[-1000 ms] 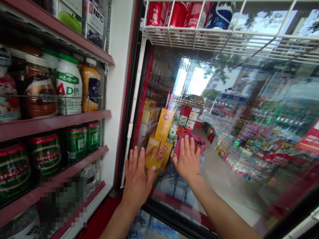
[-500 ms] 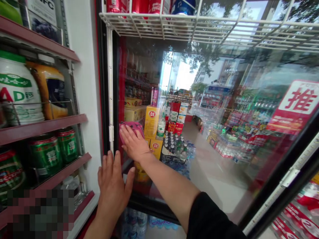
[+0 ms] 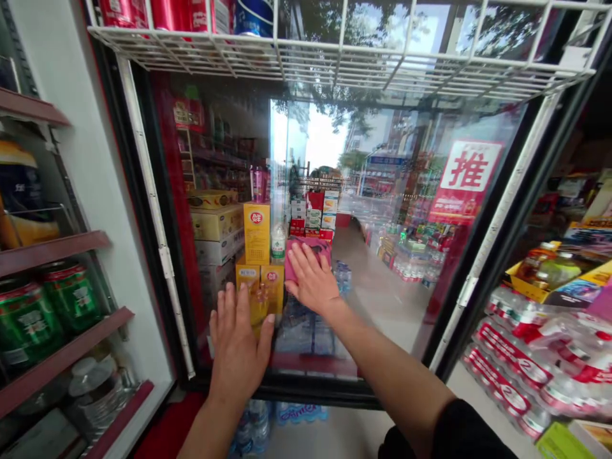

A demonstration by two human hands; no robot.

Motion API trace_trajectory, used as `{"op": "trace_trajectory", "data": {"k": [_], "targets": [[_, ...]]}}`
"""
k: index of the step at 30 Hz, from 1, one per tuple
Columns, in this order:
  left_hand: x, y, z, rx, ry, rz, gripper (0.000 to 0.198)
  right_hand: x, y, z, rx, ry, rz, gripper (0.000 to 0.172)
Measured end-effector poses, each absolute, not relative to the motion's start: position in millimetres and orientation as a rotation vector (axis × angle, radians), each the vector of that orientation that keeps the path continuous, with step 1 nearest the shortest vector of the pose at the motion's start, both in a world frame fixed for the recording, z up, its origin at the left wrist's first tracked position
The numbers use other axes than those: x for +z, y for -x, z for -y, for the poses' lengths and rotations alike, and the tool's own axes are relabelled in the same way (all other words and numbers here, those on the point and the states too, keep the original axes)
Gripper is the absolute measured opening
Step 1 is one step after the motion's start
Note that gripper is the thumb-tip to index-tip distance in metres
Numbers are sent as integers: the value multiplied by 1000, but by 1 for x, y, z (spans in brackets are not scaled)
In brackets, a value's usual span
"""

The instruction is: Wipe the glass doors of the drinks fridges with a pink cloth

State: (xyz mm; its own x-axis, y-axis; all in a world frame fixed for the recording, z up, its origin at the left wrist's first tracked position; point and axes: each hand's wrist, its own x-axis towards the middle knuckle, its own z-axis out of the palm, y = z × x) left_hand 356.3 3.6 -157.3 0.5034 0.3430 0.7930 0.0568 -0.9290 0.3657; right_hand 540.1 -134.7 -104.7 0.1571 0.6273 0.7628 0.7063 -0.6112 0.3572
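Just now the pink cloth (image 3: 291, 268) had shifted off the left edge of the glass pane (image 3: 392, 306); half a second earlier it was close to the white strip (image 3: 166, 261) there, now it sat further in, low-middle of the pane. So a different patch was covered, apparently mid-stroke. Right hand (image 3: 315, 280) on top of it, fingers straight and slightly spread, pressing rather than curled round it. Left hand (image 3: 239, 344) came off the strip too and was over the pane, fingers open, nothing held; couldn't tell if it touched. View had swung right, bringing the door's far side in.

Counts: one cloth, two hands, one pane. Behind the glass, three yellow boxes (image 3: 257, 239), one above two, plus one green-labelled bottle (image 3: 278, 245) beside the top one. One red-and-white sticker (image 3: 466, 182) on the right. Above, one wire rack (image 3: 308, 42) with four cans: three red cans (image 3: 171, 14), one blue can (image 3: 253, 16). Left shelf: two green cans (image 3: 74, 296) visible. Bottle packs (image 3: 511, 376) far right: too jumbled to count.
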Motion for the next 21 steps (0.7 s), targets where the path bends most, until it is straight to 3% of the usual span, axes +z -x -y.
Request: {"op": "trace_trajectory", "data": {"k": [11, 21], "targets": [[-153, -385, 52, 1360, -2444, -116, 83, -118, -578, 321, -1797, 2458, 877, 82], [-152, -407, 80, 1342, -2424, -5, 83, -120, -601, 432, -2036, 2380, 648, 92]]}}
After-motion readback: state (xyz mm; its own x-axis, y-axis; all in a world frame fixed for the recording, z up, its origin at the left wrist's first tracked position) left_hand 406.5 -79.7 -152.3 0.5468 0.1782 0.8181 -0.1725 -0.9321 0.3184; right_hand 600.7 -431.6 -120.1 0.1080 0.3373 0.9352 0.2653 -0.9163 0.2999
